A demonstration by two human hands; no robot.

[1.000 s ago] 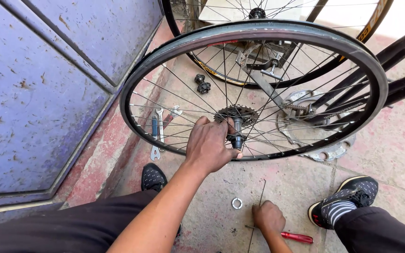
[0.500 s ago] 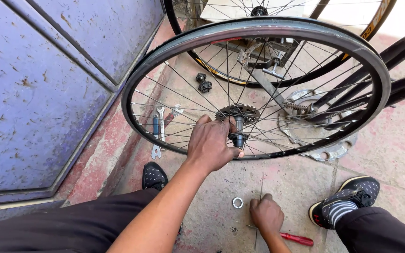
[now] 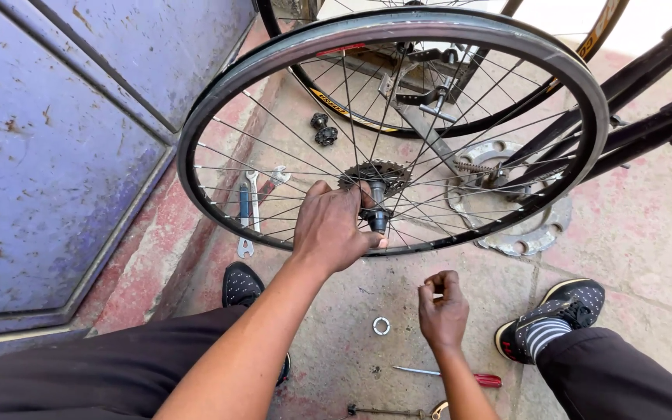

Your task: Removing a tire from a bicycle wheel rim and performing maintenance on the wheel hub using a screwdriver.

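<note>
Black-rimmed spoked wheel (image 3: 398, 47) stands upright, toothed sprocket (image 3: 375, 177) at centre.

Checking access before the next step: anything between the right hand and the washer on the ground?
Nothing visible. The right hand hangs closed just right of the washer, bare concrete between them. The left hand is up at the wheel axle, clear of that gap.

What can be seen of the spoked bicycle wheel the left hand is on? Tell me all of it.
The black-rimmed spoked bicycle wheel stands upright on its edge on the paved ground. Thin metal spokes run from the rim to a central hub bearing a dark toothed sprocket. The left hand has its grip on the hub's axle end. A second wheel and a black bicycle frame stand right behind it.
</note>
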